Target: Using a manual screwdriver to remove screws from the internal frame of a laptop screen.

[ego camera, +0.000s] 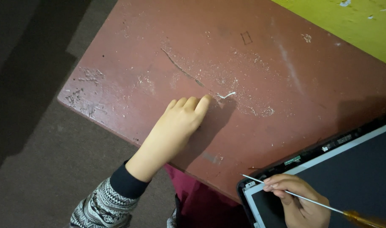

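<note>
Dark laptop screen panel (353, 177) at four o'clock, rectangular, pale grey border, black bezel partly removed; small green and white labels (292, 160) along its upper edge.

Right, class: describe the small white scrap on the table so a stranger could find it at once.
Start at the worn reddish-brown table. The left hand rests flat on it; just beyond its fingertips lies a small white curled scrap. It is one bright curved strip, unlike the scattered pale flecks around it.
</note>
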